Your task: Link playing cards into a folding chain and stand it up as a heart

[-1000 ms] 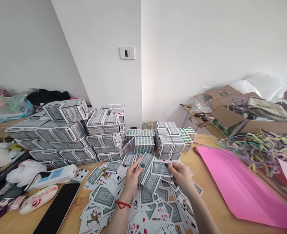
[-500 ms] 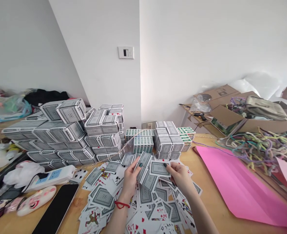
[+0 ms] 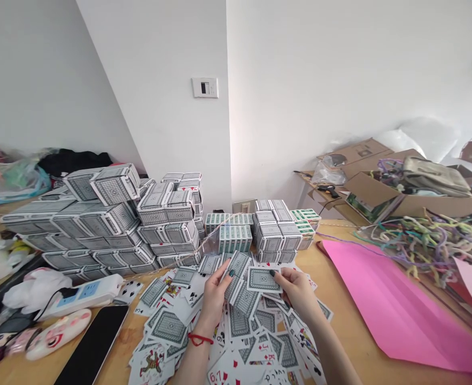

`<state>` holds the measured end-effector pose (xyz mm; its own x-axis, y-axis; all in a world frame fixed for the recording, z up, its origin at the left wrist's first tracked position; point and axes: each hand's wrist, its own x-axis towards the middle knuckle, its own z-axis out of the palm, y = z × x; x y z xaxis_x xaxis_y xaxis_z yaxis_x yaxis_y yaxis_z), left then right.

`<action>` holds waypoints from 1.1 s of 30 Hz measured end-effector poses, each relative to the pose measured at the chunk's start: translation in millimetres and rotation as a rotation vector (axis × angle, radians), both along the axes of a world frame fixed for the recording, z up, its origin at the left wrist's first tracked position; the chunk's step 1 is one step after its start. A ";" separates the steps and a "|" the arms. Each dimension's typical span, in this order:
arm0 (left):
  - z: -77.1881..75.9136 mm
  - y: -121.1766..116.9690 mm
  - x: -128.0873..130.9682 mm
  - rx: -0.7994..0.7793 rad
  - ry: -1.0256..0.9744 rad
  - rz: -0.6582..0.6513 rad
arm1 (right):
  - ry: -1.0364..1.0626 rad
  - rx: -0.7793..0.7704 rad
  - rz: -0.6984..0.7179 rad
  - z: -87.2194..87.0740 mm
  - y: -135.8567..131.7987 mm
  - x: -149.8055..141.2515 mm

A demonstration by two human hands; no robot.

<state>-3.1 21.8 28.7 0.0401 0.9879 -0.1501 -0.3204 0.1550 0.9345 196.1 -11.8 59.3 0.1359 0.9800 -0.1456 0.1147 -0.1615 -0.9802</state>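
My left hand (image 3: 215,291) is closed on a small fan of playing cards (image 3: 239,270), their patterned grey-green backs facing up, with the thumb on top. Between thumb and fingers, my right hand (image 3: 298,289) pinches a single playing card (image 3: 263,279), back up, at its right edge. That card's left side overlaps or lies very near the fan; I cannot tell whether they touch. Beneath both hands spreads a loose heap of playing cards (image 3: 170,327), some face up and some face down. A joker (image 3: 152,361) shows at the heap's lower left.
Stacked blocks of cards (image 3: 111,219) rise at the back left, with another stack (image 3: 275,230) behind my hands. Green-and-white card boxes (image 3: 236,238) stand between them. A phone (image 3: 93,342) and power strip (image 3: 85,294) lie left; pink paper (image 3: 392,305) and yarn (image 3: 428,246) lie right.
The view has shifted very slightly. Both hands and the cards in them stay in nearly the same place, with the same grips.
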 end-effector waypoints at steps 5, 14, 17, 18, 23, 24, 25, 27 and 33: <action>2.6 -0.9 -0.3 -0.022 0.029 -0.031 | -0.010 0.012 0.006 4.4 -2.4 -2.2; 8.0 -3.0 -2.2 -0.026 0.060 -0.015 | -0.030 0.002 -0.002 3.7 -1.6 0.1; 9.5 -3.4 -1.5 -0.030 0.049 -0.021 | -0.028 0.000 -0.004 3.8 -1.5 -0.3; 9.8 -3.5 -1.1 -0.030 0.043 -0.020 | -0.022 0.002 -0.004 4.1 -1.7 -0.9; 10.1 -3.5 0.0 -0.027 0.035 -0.016 | -0.011 0.012 -0.004 5.8 -3.0 -4.1; 10.0 -3.5 0.0 -0.026 0.033 -0.018 | -0.012 0.017 -0.006 5.9 -3.1 -4.4; 9.8 -3.4 0.1 -0.024 0.030 -0.019 | -0.011 0.022 -0.006 5.9 -3.0 -4.6; 9.2 -3.3 0.3 -0.020 0.030 -0.017 | -0.015 0.029 -0.006 5.7 -2.6 -4.7; 6.9 -3.0 0.8 -0.010 0.037 -0.011 | -0.069 0.045 -0.020 5.3 -1.8 -3.9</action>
